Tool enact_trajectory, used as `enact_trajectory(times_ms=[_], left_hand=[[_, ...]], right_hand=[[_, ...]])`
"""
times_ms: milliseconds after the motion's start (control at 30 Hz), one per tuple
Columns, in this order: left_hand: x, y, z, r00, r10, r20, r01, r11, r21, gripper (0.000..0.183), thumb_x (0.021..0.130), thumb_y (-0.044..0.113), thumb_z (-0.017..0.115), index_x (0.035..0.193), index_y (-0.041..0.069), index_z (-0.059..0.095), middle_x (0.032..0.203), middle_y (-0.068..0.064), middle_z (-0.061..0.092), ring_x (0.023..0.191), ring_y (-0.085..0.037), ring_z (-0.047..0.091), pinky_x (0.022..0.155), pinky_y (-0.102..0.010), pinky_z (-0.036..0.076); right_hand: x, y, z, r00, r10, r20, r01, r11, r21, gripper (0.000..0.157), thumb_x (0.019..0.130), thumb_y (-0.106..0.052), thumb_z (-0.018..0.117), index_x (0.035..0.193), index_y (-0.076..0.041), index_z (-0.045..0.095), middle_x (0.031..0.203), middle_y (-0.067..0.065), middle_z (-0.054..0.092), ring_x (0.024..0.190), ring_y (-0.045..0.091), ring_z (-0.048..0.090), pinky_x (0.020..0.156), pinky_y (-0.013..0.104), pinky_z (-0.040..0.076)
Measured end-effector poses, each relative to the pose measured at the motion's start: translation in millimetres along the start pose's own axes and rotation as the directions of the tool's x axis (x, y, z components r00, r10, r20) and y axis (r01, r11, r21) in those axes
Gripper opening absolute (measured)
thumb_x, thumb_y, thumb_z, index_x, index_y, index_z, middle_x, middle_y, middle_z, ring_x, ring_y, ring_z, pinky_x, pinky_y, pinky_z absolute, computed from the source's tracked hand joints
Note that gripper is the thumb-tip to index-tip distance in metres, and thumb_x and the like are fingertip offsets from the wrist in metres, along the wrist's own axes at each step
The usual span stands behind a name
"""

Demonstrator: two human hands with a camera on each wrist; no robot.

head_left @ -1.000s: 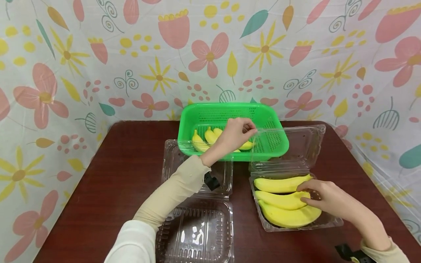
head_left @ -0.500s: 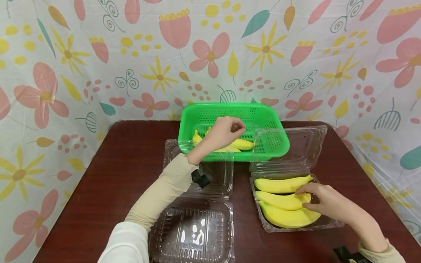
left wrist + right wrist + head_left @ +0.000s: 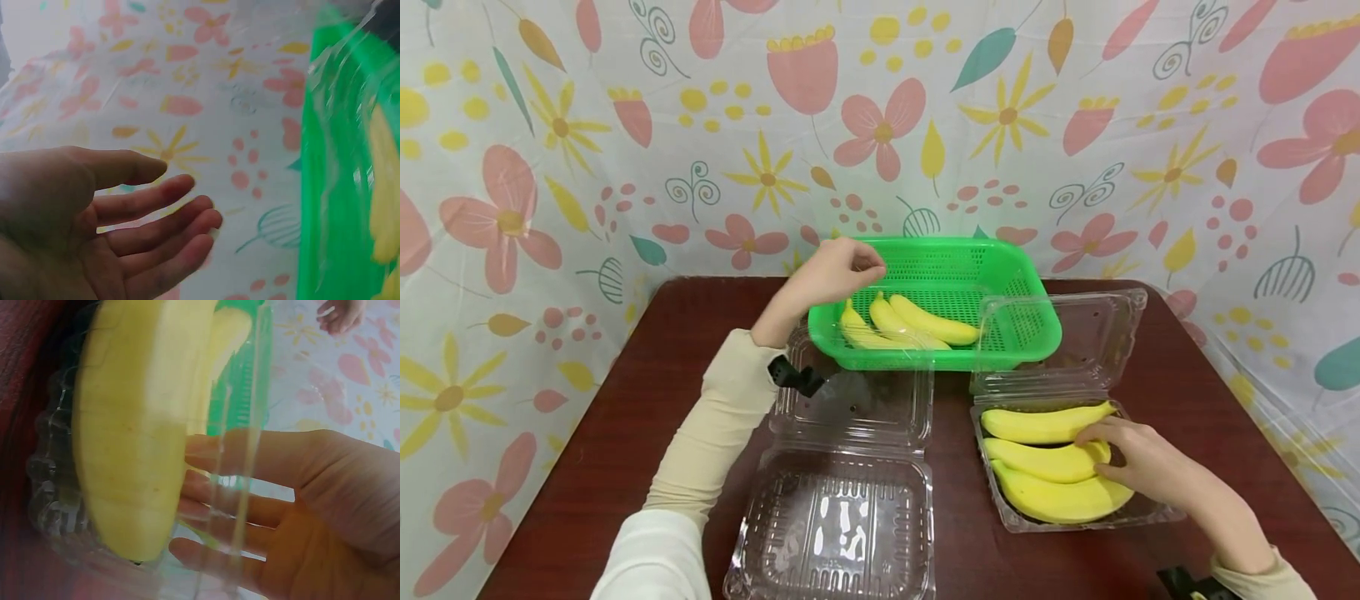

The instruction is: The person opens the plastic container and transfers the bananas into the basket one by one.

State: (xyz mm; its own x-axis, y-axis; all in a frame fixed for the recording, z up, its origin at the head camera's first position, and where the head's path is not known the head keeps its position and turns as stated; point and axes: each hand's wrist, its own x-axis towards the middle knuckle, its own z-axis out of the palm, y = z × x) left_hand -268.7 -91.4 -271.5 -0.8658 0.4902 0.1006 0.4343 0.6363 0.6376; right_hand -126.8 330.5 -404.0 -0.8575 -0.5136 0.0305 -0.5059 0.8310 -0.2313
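- Floral-patterned cloth hangs behind a dark reddish-brown table, its pink, yellow and teal shapes printed on white.
- At the table's far side sits a green perforated basket, with several yellow bananas lying toward its left.
- Left hand: raised over the basket's left rim, with loosely bent fingers and nothing between them; the left wrist view shows its thumb apart from the fingertips.
- Below that arm, a clear plastic box lies open, light glaring off its ribbed bottom; its hinged lid is folded back toward the basket.
- To the right, a second clear box holds three bananas side by side: an upper one, a middle one and a lower one. Its lid tilts up behind.
- Right hand: thumb and fingers bend about the middle banana's right end; whether they pinch it or merely touch it, I cannot tell.
- Both hands are well apart.
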Motion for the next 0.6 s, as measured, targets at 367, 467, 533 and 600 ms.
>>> enact_trajectory(times_ms=[367, 467, 533, 600], left_hand=[[-14.6, -36.4, -36.1, 0.993, -0.119, 0.026, 0.119, 0.993, -0.012, 0.029, 0.100, 0.022, 0.053, 0.114, 0.003, 0.069, 0.096, -0.014, 0.069, 0.086, -0.025, 0.065, 0.075, -0.033, 0.052], [-16.4, -46.9, -43.5, 0.981, -0.193, 0.037, 0.195, 0.980, -0.051, 0.032, 0.100, 0.023, 0.052, 0.119, 0.001, 0.066, 0.105, -0.018, 0.068, 0.094, -0.027, 0.066, 0.085, -0.037, 0.055], [-16.3, -54.4, -47.6, 0.972, -0.231, 0.042, 0.234, 0.970, -0.061, 0.035, 0.100, 0.023, 0.052, 0.123, 0.000, 0.064, 0.109, -0.020, 0.068, 0.096, -0.028, 0.066, 0.087, -0.038, 0.055], [-15.8, -62.7, -49.9, 0.965, -0.260, 0.045, 0.262, 0.963, -0.057, 0.036, 0.100, 0.024, 0.052, 0.124, -0.001, 0.063, 0.111, -0.020, 0.068, 0.096, -0.028, 0.066, 0.087, -0.037, 0.056]], right_hand=[[-4, 6, 6.0, 0.998, -0.022, -0.052, 0.025, 0.998, 0.057, 0.040, 0.067, -0.002, 0.082, 0.105, -0.012, 0.073, 0.105, 0.006, 0.069, 0.087, 0.010, 0.062, 0.060, 0.022, 0.048], [-4, 5, 5.3, 1.000, -0.021, -0.019, 0.023, 0.996, 0.091, 0.039, 0.071, -0.003, 0.081, 0.108, -0.008, 0.072, 0.106, 0.009, 0.067, 0.079, 0.003, 0.057, 0.057, 0.021, 0.044], [-4, 4, 3.8, 1.000, -0.018, 0.008, 0.017, 0.995, 0.096, 0.038, 0.072, -0.006, 0.081, 0.109, -0.007, 0.072, 0.105, 0.009, 0.065, 0.077, 0.002, 0.055, 0.057, 0.022, 0.044], [-3, 4, 1.3, 0.999, -0.008, 0.047, 0.004, 0.995, 0.095, 0.039, 0.073, -0.009, 0.082, 0.110, -0.006, 0.071, 0.105, 0.009, 0.064, 0.077, 0.002, 0.054, 0.057, 0.022, 0.043]])
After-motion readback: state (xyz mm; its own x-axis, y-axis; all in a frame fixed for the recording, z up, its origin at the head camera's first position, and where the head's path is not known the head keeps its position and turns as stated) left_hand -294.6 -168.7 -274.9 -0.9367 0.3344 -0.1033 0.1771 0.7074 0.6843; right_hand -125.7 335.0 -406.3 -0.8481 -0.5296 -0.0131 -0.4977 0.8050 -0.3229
